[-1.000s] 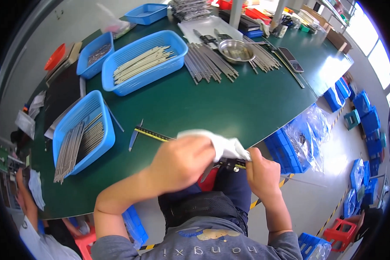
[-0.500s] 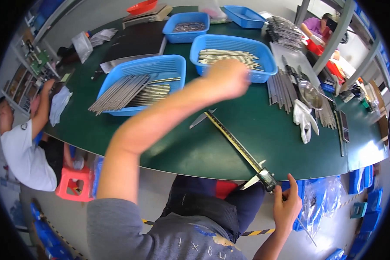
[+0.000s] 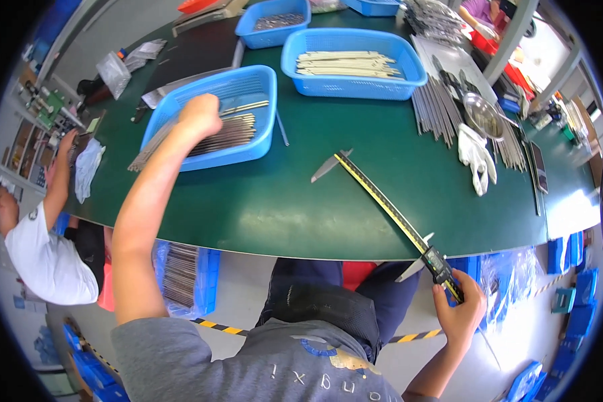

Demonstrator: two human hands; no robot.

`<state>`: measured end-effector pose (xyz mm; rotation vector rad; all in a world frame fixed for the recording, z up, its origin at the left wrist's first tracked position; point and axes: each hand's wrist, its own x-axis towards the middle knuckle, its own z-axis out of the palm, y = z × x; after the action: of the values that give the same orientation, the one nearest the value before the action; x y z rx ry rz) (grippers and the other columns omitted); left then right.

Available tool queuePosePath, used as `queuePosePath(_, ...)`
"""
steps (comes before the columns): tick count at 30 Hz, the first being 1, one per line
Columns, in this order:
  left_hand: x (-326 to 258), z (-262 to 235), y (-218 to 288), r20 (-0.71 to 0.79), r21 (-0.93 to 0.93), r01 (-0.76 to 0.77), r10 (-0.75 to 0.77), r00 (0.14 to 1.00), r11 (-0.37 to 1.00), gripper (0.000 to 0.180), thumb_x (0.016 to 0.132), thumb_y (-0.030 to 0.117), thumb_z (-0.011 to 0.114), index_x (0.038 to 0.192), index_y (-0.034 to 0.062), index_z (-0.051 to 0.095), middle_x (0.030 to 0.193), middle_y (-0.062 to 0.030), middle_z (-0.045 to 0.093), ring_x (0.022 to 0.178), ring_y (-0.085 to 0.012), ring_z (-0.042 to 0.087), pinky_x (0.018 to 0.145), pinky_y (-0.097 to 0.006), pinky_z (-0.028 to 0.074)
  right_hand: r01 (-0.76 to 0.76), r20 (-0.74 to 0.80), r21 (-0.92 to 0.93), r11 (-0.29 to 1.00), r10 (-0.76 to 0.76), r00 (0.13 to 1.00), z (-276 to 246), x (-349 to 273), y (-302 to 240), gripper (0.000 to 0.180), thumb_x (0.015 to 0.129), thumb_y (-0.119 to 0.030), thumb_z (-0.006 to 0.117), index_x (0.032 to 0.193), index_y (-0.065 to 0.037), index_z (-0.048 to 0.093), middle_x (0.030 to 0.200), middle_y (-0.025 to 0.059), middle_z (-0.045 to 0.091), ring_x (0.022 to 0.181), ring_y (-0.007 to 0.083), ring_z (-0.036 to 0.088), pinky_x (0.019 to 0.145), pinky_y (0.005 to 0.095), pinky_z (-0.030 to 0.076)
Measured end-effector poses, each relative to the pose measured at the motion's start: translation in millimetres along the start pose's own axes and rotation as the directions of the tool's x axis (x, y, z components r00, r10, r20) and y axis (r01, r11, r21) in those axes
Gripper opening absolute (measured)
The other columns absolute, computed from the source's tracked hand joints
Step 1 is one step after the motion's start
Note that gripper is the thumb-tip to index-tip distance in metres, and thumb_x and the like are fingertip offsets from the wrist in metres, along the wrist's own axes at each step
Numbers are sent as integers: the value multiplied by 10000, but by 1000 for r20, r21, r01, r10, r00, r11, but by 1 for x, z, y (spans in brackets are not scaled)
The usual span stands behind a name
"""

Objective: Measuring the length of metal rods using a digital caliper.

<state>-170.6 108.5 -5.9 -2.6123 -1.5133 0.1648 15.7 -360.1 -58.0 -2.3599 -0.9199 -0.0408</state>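
Note:
My left hand (image 3: 199,115) reaches into a blue basket (image 3: 261,144) of thin metal rods (image 3: 231,130) at the left of the green table (image 3: 281,208); its fingers are curled among the rods, and whether it grips any is hidden. My right hand (image 3: 459,313) holds the display end of a long digital caliper (image 3: 388,208) off the table's near edge. The caliper lies diagonally across the table, jaws pointing to the far left. A white glove (image 3: 477,157) lies on the table to the right.
A second blue basket (image 3: 355,63) of pale rods stands behind, with a smaller one (image 3: 275,20) further back. Loose rods (image 3: 435,107) and a metal bowl (image 3: 482,115) lie at the right. Another person (image 3: 43,234) sits at the table's left end.
My left hand has swung from above the far basket down into the near left basket. The caliper stays held in my right hand. The view has shifted slightly.

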Motion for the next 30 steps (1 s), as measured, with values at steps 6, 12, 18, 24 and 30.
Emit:
queuePosePath(6, -74, -34, 60, -626, -381, -674, 360, 692, 632, 128, 765, -21, 599, 885, 16, 626, 843, -142, 622, 766, -300, 618, 659, -348, 501, 11, -12, -39, 999, -11, 1000, -1, -1, 1, 350, 649, -178, 804, 926, -14, 668, 707, 89, 597, 559, 210, 565, 525, 298, 433)
queuePosePath(12, -139, 31, 146, -778, 88, -990, 628, 4, 115, 182, 690, 86, 689, 870, 75, 665, 842, -54, 617, 737, -199, 614, 652, -295, 538, -22, -1, -44, 999, 22, 1000, -2, -4, 1, 313, 678, -173, 800, 917, -19, 668, 696, 86, 587, 552, 200, 554, 518, 291, 425)
queuePosePath(18, -138, 66, 175, -808, 12, -1000, 590, -3, 11, 162, 698, 106, 675, 855, 72, 657, 855, -39, 614, 792, -194, 613, 696, -299, 550, -27, 7, -74, 997, 28, 1000, 0, -12, 0, 306, 699, -154, 790, 930, -7, 654, 689, 78, 569, 538, 175, 539, 496, 278, 410)
queuePosePath(24, -127, 72, 170, -767, -30, -997, 637, 71, 74, 182, 678, 98, 653, 857, 65, 659, 860, -40, 608, 812, -195, 608, 696, -308, 545, -35, -1, -61, 998, 35, 999, 2, -15, -2, 311, 706, -146, 787, 941, 2, 647, 695, 83, 560, 535, 169, 523, 484, 275, 399)
queuePosePath(30, -123, 72, 167, -714, -67, -988, 685, 144, 138, 186, 676, 87, 650, 859, 57, 658, 872, -45, 603, 834, -201, 608, 704, -308, 542, -47, 10, -44, 998, 47, 999, 2, -17, 0, 310, 712, -136, 782, 949, 6, 642, 688, 84, 541, 531, 172, 505, 484, 279, 386)
